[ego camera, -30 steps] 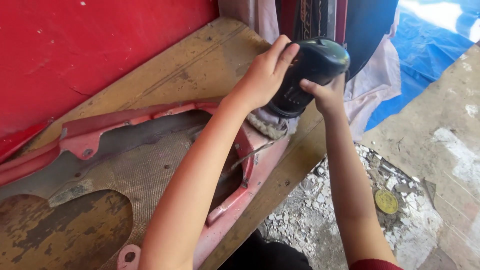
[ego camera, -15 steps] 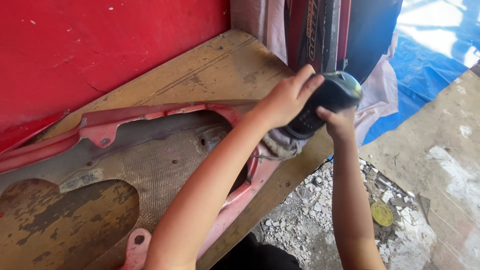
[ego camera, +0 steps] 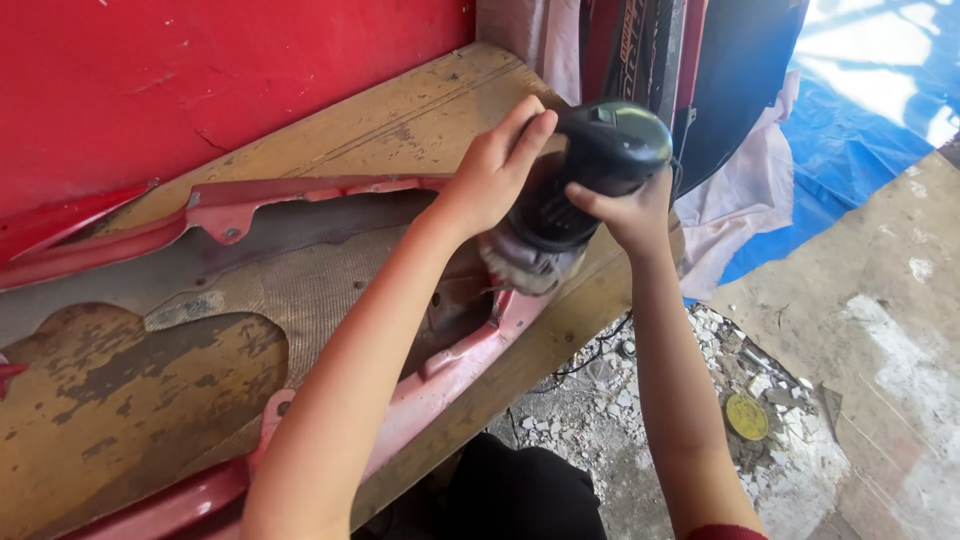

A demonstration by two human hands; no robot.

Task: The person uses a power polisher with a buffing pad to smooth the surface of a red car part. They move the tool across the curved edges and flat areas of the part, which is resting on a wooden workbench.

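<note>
From the head camera, both hands hold a black power tool (ego camera: 590, 180) with a round top. The left hand (ego camera: 490, 180) wraps its side, its grip pressed tight on the tool. The right hand (ego camera: 625, 215) cups the other side, its grip tight on the tool too. The tool's fuzzy pad (ego camera: 525, 265) sits on the edge of a red car panel (ego camera: 300, 205). The panel lies flat on a worn wooden table (ego camera: 400, 120). A red wall (ego camera: 200, 70) stands behind it. On the ground to the right are a blue sheet (ego camera: 860, 90), broken stones (ego camera: 620, 400) and a small yellow disc (ego camera: 747, 416).
</note>
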